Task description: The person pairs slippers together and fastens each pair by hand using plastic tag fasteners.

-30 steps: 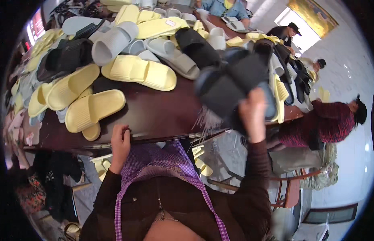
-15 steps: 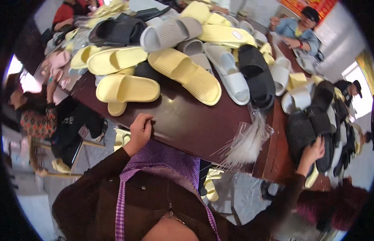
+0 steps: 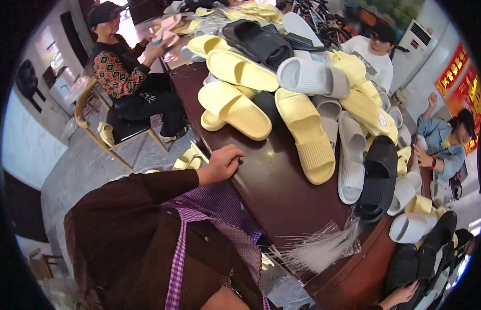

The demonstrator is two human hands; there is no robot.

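Observation:
My left hand point(image 3: 222, 164) rests at the near edge of the dark red table point(image 3: 274, 209), its fingers curled in with nothing seen in them. At the lower right my right hand point(image 3: 403, 295) grips a black slipper point(image 3: 404, 266) in a stack of dark and grey ones; its fingertips are partly hidden. In front of my left hand lie a yellow slipper point(image 3: 235, 111) and a ribbed yellow slipper point(image 3: 307, 137). Farther right are a pale grey slipper point(image 3: 351, 157) and another black slipper point(image 3: 377, 178).
A bundle of thin white plastic strips point(image 3: 320, 248) lies at the near table edge. A heap of slippers point(image 3: 307, 75) covers the far side. One person point(image 3: 116, 67) sits left by a wooden chair point(image 3: 93, 121); two others are across and to the right.
The view has swung to the left, so the table and slippers sit farther right and lower. My left hand stays by the table edge; my right hand remains on the black slippers.

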